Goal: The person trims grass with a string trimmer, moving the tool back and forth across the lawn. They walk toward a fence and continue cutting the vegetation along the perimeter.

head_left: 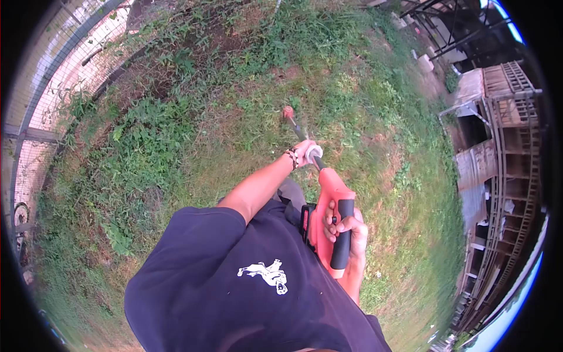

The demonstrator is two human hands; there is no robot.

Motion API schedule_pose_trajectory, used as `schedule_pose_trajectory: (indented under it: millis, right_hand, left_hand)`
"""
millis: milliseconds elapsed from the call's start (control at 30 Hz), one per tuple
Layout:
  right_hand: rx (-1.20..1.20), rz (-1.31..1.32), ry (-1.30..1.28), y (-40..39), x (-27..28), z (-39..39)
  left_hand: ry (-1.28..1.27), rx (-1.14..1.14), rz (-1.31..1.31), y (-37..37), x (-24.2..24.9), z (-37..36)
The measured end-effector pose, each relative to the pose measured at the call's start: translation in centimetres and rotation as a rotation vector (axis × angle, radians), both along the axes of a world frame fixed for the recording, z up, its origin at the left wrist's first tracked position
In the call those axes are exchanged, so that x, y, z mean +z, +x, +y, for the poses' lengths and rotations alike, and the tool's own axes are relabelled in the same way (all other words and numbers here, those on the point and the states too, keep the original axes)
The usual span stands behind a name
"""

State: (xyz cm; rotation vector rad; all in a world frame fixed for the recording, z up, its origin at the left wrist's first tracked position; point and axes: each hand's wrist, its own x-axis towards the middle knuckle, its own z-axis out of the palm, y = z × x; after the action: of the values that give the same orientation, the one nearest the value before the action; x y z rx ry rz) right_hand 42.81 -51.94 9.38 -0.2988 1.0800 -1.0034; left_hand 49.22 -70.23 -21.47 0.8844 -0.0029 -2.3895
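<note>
A red cordless string trimmer (pixel 327 202) runs from my right side out toward the grass in front of me. My right hand (pixel 353 230) is wrapped round its black rear grip, a finger near the trigger. Farther along the shaft, my left hand (pixel 302 154), with a beaded bracelet at the wrist, is closed on the front handle beside a pale round part. The red cutting head (pixel 288 112) is low over short, patchy grass (pixel 258 126). Whether its line is spinning cannot be made out.
Taller leafy weeds (pixel 146 135) grow to the left, along a wire mesh fence (pixel 44 88). On the right stands a weathered shed with rusty sheet panels (pixel 474 170) and a wooden ladder-like frame (pixel 525 193). Pale blocks (pixel 425 62) lie at the upper right.
</note>
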Motion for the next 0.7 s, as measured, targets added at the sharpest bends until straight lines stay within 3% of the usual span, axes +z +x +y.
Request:
schedule_pose_trajectory:
  millis: [300,467,700]
  right_hand:
    - [0.013,-0.225,0.025,-4.0,-0.4,-1.2]
    - [0.12,-0.322,0.088,-7.5,-1.7,-4.7]
    - [0.195,-0.339,0.158,-12.6,-3.3,-11.3]
  left_hand:
    - [0.035,0.109,-0.082,0.4,-0.5,1.4]
    - [0.026,0.231,-0.196,4.0,-1.2,1.5]
    - [0.028,0.292,-0.299,2.4,-2.3,-2.4]
